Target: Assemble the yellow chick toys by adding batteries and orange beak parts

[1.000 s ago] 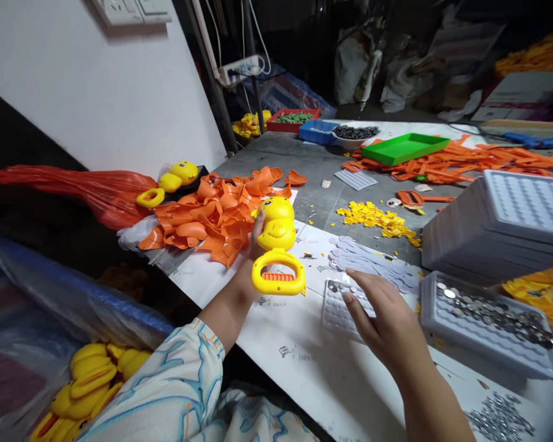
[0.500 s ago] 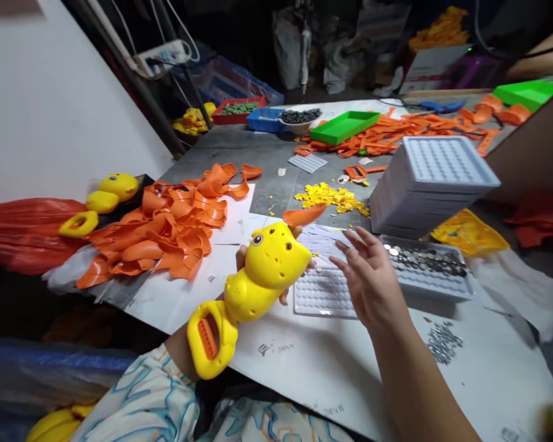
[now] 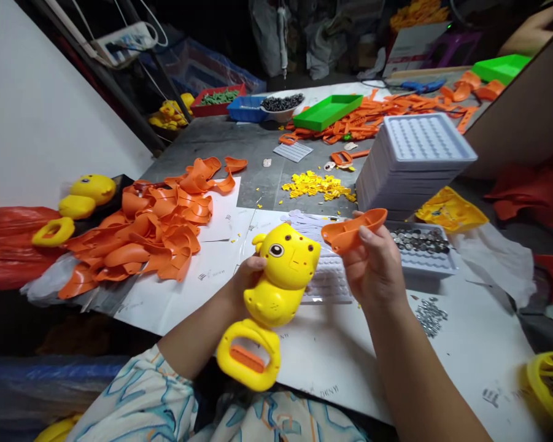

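Note:
My left hand is closed round a yellow plastic duck toy, which has an eye, several small holes and a ring handle with an orange trigger. Most of that hand's fingers are hidden behind the toy. To the right of the duck's head, my right hand grips an orange plastic beak piece between thumb and fingers. The beak piece and the duck are apart. Beneath and behind the toy lies a white dimpled tray, partly covered.
Orange curved pieces are heaped at left beside another yellow duck toy. Small yellow parts lie ahead. Stacked white trays, a tray of round metal discs and loose screws are at right.
The orange beak piece, earlier behind the duck's head, is now in my right hand, which was open before. The duck has turned more upright, and the view has shifted slightly.

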